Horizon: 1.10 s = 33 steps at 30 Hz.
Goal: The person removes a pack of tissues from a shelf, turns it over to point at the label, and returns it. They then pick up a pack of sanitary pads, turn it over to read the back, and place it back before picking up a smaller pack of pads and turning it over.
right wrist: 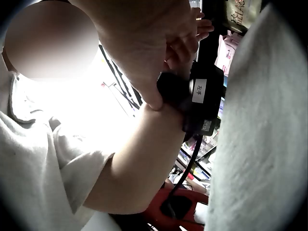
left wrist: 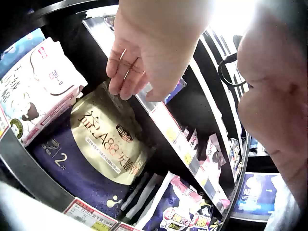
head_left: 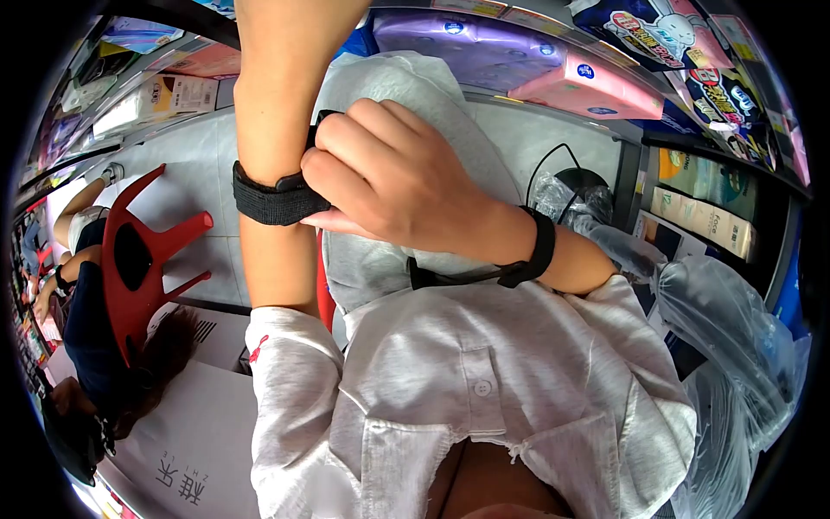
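My left forearm (head_left: 275, 268) stretches up past the top of the head view, wearing a black wrist strap (head_left: 272, 197). In the left wrist view my left hand (left wrist: 149, 53) hangs with loosely bent fingers, holding nothing, in front of shelves and nearest a gold-and-purple pouch (left wrist: 108, 139). My right hand (head_left: 393, 177) lies across the left wrist with curled fingers. In the right wrist view it grips the black wrist camera (right wrist: 207, 89), which carries a white label, and its thumb presses by the forearm. Another black strap (head_left: 540, 246) circles my right wrist.
Store shelves hold purple packs (head_left: 467, 48) and a pink pack (head_left: 588, 86) in front. Left are a red chair (head_left: 134, 277), a person (head_left: 91, 311) and a white box (head_left: 190, 432). Clear plastic bags (head_left: 718, 320) hang at right. A cable (right wrist: 190, 168) runs down from the wrist camera.
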Each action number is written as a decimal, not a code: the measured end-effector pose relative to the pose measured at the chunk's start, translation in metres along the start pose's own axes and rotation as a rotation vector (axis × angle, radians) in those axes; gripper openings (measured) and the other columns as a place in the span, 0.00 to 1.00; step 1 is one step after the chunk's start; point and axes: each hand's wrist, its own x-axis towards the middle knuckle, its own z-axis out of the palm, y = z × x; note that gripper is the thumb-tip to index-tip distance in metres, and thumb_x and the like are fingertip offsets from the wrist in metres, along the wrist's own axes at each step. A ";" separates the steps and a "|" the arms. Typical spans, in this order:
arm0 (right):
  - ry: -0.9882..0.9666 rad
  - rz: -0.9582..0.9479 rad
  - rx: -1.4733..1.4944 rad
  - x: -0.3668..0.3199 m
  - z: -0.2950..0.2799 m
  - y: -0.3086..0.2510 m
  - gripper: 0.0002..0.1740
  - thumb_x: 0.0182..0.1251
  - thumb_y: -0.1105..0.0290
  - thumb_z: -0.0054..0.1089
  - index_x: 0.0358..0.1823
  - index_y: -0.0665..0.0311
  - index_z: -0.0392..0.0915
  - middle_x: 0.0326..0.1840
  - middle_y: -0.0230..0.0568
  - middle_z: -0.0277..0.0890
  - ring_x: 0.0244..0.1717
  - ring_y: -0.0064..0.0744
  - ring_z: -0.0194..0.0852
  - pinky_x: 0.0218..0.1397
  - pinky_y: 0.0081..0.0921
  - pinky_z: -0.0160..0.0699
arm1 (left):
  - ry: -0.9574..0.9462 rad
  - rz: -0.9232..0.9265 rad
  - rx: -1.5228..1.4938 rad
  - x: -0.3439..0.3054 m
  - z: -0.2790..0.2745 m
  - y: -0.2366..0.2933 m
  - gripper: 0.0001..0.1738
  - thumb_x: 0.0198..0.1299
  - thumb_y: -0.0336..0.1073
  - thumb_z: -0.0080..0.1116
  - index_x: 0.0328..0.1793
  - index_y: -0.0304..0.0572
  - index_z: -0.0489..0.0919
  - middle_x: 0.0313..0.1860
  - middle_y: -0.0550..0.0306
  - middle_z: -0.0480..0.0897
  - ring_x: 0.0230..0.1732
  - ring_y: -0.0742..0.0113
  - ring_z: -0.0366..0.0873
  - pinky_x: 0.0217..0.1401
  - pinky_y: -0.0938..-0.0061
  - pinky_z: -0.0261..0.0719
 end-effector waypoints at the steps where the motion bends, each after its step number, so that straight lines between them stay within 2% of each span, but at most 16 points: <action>1: 0.004 -0.023 0.022 0.001 0.000 0.002 0.22 0.33 0.62 0.71 0.27 0.62 0.67 0.27 0.36 0.61 0.28 0.33 0.60 0.28 0.26 0.63 | -0.033 0.029 0.017 0.000 -0.001 0.002 0.06 0.50 0.28 0.59 0.32 0.35 0.74 0.18 0.52 0.76 0.19 0.62 0.76 0.24 0.75 0.71; 5: 0.048 -0.056 0.028 0.002 -0.002 0.006 0.23 0.31 0.62 0.71 0.25 0.62 0.66 0.27 0.36 0.60 0.27 0.34 0.60 0.27 0.27 0.62 | -0.088 -0.014 0.028 -0.010 0.006 0.011 0.06 0.50 0.29 0.60 0.31 0.36 0.74 0.19 0.53 0.75 0.21 0.60 0.75 0.25 0.72 0.70; 7: 0.031 -0.064 0.039 0.002 -0.006 0.007 0.23 0.30 0.61 0.70 0.24 0.62 0.66 0.26 0.35 0.60 0.26 0.34 0.60 0.26 0.27 0.61 | -0.070 0.269 0.146 -0.014 0.009 0.013 0.07 0.48 0.29 0.60 0.28 0.39 0.72 0.18 0.54 0.72 0.22 0.59 0.73 0.25 0.68 0.70; 8: 0.032 -0.062 0.038 0.001 -0.005 0.007 0.23 0.30 0.61 0.70 0.24 0.62 0.66 0.26 0.35 0.60 0.26 0.34 0.60 0.26 0.27 0.61 | -0.172 0.266 0.189 -0.018 0.012 0.015 0.09 0.46 0.30 0.59 0.23 0.42 0.68 0.17 0.55 0.69 0.22 0.60 0.71 0.26 0.67 0.68; 9: 0.032 -0.054 0.029 0.000 -0.004 0.007 0.23 0.30 0.60 0.70 0.24 0.62 0.66 0.25 0.35 0.59 0.26 0.33 0.60 0.26 0.26 0.61 | -0.174 0.266 0.187 -0.021 0.014 0.016 0.09 0.46 0.30 0.59 0.23 0.42 0.68 0.17 0.55 0.69 0.22 0.60 0.71 0.26 0.67 0.68; 11: 0.032 -0.047 0.022 0.000 -0.002 0.006 0.23 0.30 0.60 0.69 0.23 0.62 0.66 0.25 0.35 0.59 0.25 0.33 0.60 0.25 0.26 0.61 | -0.373 0.357 0.213 -0.025 0.017 0.016 0.10 0.45 0.30 0.58 0.22 0.44 0.66 0.16 0.57 0.67 0.20 0.61 0.69 0.25 0.69 0.67; 15: 0.047 -0.022 -0.010 0.002 -0.003 0.005 0.22 0.30 0.62 0.69 0.23 0.62 0.65 0.24 0.35 0.58 0.24 0.32 0.60 0.24 0.25 0.62 | -0.477 0.452 0.221 -0.031 0.021 0.007 0.10 0.45 0.31 0.57 0.21 0.45 0.66 0.16 0.59 0.68 0.21 0.62 0.69 0.26 0.71 0.67; 22: 0.044 0.010 -0.029 0.001 -0.003 0.006 0.22 0.30 0.61 0.70 0.24 0.62 0.66 0.25 0.36 0.60 0.25 0.33 0.61 0.24 0.26 0.63 | -0.403 0.355 0.164 -0.017 0.015 0.010 0.09 0.46 0.31 0.57 0.23 0.43 0.68 0.17 0.57 0.69 0.22 0.61 0.71 0.27 0.70 0.69; 25: 0.053 0.068 0.045 0.001 -0.001 0.006 0.22 0.32 0.60 0.70 0.26 0.63 0.68 0.26 0.36 0.62 0.27 0.34 0.62 0.26 0.27 0.65 | -0.330 0.367 0.146 -0.012 0.015 0.013 0.09 0.46 0.31 0.58 0.23 0.43 0.68 0.17 0.57 0.68 0.22 0.60 0.70 0.27 0.69 0.70; 27: 0.004 0.095 0.044 -0.001 -0.006 0.006 0.22 0.34 0.60 0.70 0.27 0.63 0.69 0.27 0.36 0.63 0.28 0.35 0.63 0.27 0.28 0.66 | -0.340 0.481 0.180 -0.006 0.009 0.015 0.09 0.46 0.31 0.59 0.23 0.43 0.68 0.17 0.57 0.69 0.22 0.60 0.71 0.26 0.69 0.70; 33: -0.060 0.175 0.060 -0.005 -0.017 0.014 0.19 0.41 0.60 0.70 0.28 0.63 0.71 0.28 0.36 0.67 0.29 0.36 0.65 0.29 0.28 0.67 | -0.317 0.447 0.189 -0.003 0.001 -0.005 0.09 0.44 0.31 0.61 0.25 0.43 0.69 0.18 0.56 0.69 0.22 0.59 0.71 0.26 0.69 0.70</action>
